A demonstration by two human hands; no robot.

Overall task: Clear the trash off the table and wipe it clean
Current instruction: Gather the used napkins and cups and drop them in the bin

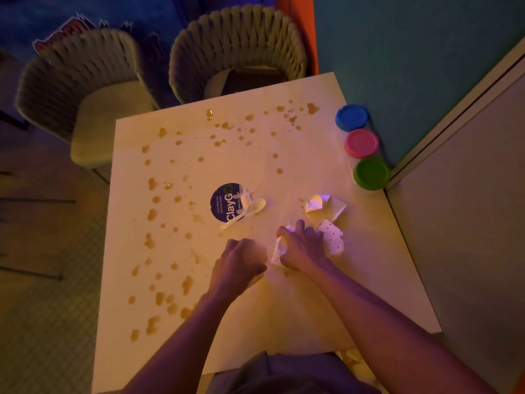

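Note:
A pale square table is spattered with several brown drops, thickest on its left half. My right hand curls over a crumpled white dotted paper wrapper and grips it near the table's middle right. Just beyond that lies a folded paper scrap. My left hand is a closed fist resting on the table beside the right hand; nothing shows in it. A white plastic spoon lies across a round blue "ClayGo" sticker.
Three tubs with blue, pink and green lids line the table's right edge against the teal wall. Two woven chairs stand at the far side. Tiled floor lies to the left.

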